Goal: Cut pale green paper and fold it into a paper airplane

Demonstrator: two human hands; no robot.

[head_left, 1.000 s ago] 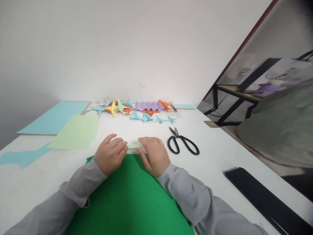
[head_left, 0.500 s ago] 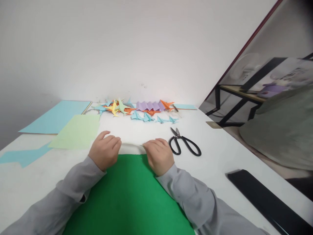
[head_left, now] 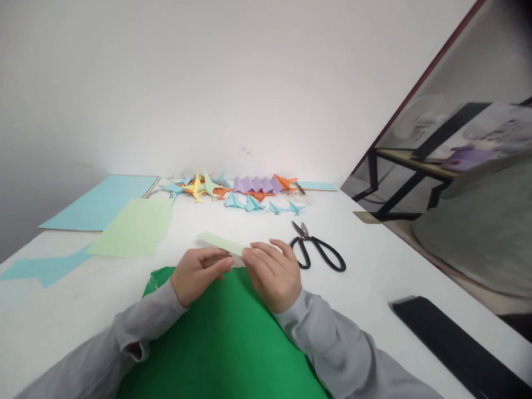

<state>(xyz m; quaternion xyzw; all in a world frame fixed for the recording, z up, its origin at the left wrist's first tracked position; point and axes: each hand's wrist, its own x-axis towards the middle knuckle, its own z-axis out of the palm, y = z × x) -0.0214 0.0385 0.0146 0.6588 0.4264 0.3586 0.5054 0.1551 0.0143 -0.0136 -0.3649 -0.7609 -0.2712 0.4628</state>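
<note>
My left hand (head_left: 198, 271) and my right hand (head_left: 273, 271) meet over the far edge of a large green sheet (head_left: 224, 343) on the white table (head_left: 374, 266). Between them they pinch a narrow folded strip of pale green paper (head_left: 220, 243), lifted a little and slanting up to the left. Both hands have fingers curled onto the strip. Black scissors (head_left: 318, 253) lie just right of my right hand.
A pale green sheet (head_left: 133, 227) and light blue sheets (head_left: 102, 202) lie at the left. Several folded paper figures (head_left: 236, 191) line the wall at the back. A long black object (head_left: 457, 346) lies at the right front. A black-framed table (head_left: 415, 166) stands beyond the right edge.
The hands were pressing the pale strip flat at the green sheet's far edge and sliding apart; now they have come together and raised the strip off the table.
</note>
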